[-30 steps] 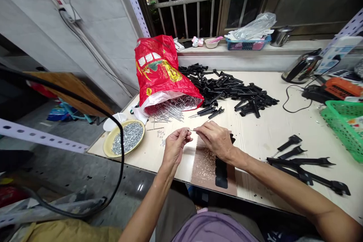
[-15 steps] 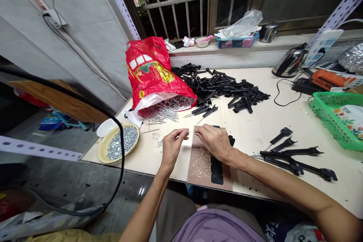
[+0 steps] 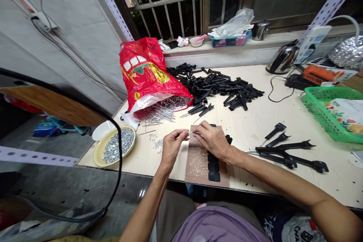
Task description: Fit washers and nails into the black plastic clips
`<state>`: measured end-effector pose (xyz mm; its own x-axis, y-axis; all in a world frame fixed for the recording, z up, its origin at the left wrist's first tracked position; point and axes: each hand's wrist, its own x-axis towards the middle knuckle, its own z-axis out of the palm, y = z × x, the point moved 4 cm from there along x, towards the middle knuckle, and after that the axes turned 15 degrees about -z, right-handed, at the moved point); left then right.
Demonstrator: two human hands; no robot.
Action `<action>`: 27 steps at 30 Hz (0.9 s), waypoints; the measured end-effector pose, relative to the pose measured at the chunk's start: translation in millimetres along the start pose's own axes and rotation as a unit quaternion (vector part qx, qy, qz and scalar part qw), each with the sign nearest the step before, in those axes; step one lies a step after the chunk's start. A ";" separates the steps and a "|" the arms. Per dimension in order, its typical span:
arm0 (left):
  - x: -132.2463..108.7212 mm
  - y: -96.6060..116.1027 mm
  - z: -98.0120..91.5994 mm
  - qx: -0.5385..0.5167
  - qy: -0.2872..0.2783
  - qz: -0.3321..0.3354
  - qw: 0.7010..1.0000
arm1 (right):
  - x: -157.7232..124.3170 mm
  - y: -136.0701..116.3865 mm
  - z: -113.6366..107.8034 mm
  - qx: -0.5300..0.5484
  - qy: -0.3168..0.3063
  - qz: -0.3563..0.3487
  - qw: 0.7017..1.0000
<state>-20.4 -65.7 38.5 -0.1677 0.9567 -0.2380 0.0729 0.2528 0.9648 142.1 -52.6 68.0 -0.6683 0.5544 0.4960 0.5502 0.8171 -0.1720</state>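
A thin metal rod (image 3: 193, 132) runs between my two hands, low over the table. With thumb and forefinger, my left hand (image 3: 171, 145) pinches at its left end; whether a small part is also between those fingertips is hidden. My right hand (image 3: 212, 139) is closed on the rod from the other side, over a brown mat (image 3: 195, 164) with light specks. Black rounded pads (image 3: 214, 167) lie on this mat under my right wrist. Small metal rings or nuts (image 3: 158, 144) are scattered left of it.
A red bag (image 3: 147, 72) spills metal rods (image 3: 163, 111). Behind lies a heap of black plastic parts (image 3: 215, 85); several more black parts (image 3: 283, 149) lie right. A yellow bowl (image 3: 98, 158) of small metal pieces stands left, near a black cable (image 3: 120, 147). A green basket (image 3: 320, 117) stands right.
The view has shifted slightly, so the table's things sit a little further left. My hands keep their pose, and more of the rod shows between them.
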 end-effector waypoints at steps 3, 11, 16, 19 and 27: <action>0.2 -0.7 1.7 0.002 -0.005 -0.005 1.000 | -0.7 1.1 -0.8 -0.008 -0.015 0.007 1.000; 0.7 -0.2 7.9 0.035 -0.037 -0.021 0.998 | -9.8 10.8 3.7 0.102 -0.010 0.005 0.995; -0.4 -2.5 23.3 0.081 -0.083 0.017 0.993 | -40.0 40.1 -1.2 0.157 -0.019 0.015 0.987; 4.0 -17.2 33.8 0.046 -0.079 -0.032 0.995 | -60.6 70.4 -6.8 0.128 -0.050 0.045 0.989; 9.2 -42.6 51.7 0.108 0.007 -0.014 0.994 | -75.8 83.8 1.2 0.055 -0.072 -0.009 0.996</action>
<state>25.8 -60.2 -10.6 -0.1855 0.9472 -0.2615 0.2777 0.3058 0.9107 238.3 -25.9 15.0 -0.7474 0.5495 0.3733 0.4839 0.8354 -0.2608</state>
